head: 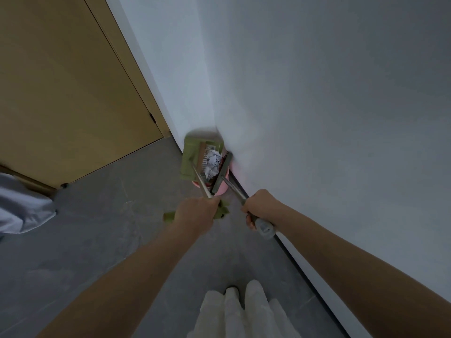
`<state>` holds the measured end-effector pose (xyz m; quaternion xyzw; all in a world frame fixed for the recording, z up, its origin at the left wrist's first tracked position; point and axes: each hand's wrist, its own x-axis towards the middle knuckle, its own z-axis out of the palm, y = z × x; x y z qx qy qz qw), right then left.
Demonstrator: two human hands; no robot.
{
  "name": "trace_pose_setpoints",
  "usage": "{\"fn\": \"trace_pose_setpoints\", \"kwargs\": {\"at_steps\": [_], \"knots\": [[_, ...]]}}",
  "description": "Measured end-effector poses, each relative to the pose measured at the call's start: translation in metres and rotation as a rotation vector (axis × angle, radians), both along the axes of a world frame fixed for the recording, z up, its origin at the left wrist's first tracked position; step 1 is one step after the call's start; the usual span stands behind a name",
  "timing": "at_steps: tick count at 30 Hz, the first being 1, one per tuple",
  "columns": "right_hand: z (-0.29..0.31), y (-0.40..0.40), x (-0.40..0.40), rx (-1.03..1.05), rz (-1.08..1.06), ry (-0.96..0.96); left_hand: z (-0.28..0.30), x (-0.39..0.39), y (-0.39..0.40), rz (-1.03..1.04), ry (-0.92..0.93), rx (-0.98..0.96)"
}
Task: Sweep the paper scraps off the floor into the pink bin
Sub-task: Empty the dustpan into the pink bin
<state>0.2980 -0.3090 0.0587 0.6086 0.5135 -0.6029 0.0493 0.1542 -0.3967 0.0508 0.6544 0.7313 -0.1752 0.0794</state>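
A: Start wide. What frames it?

B: A white wall (317, 93) runs down the right, a wooden door (61, 81) stands far left, and grey floor (97, 240) lies between. In the far corner where floor meets wall sits the pink bin (223, 189), mostly hidden.

A: Hidden by what?

B: A green dustpan (189, 159) tipped over its mouth, with the broom head (222, 173) just to the right of it. The crumpled paper scraps (212, 163) lie between the two, right above the bin.

A: And the hands?

B: The left hand (196, 215) is wrapped round the dustpan's long handle; the right hand (258, 207) grips the broom handle (234, 189) near its grey end.

A: So which step is this?

B: The emptying, I'd judge: sweeping looks done, no loose scraps show on the floor in view.

A: What next?

B: Probably a steeper tilt of the pan, the broom nudging the wad down so nothing catches on the rim or falls beside the bin
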Motion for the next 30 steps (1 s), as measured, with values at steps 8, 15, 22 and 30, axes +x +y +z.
{"fn": "trace_pose_setpoints", "kwargs": {"at_steps": [8, 15, 22, 30], "knots": [[0.002, 0.000, -0.003, -0.001, 0.006, -0.022, 0.011, -0.001, -0.009, -0.092, 0.099, 0.005], [0.015, 0.001, -0.005, 0.017, 0.010, 0.023, 0.013, -0.003, -0.013, -0.141, 0.116, 0.029], [0.027, -0.008, -0.004, 0.005, -0.048, 0.076, 0.012, 0.003, -0.017, -0.152, 0.109, 0.026], [0.037, -0.016, -0.001, -0.004, -0.027, 0.087, 0.015, 0.008, -0.026, -0.183, 0.110, 0.022]]}}
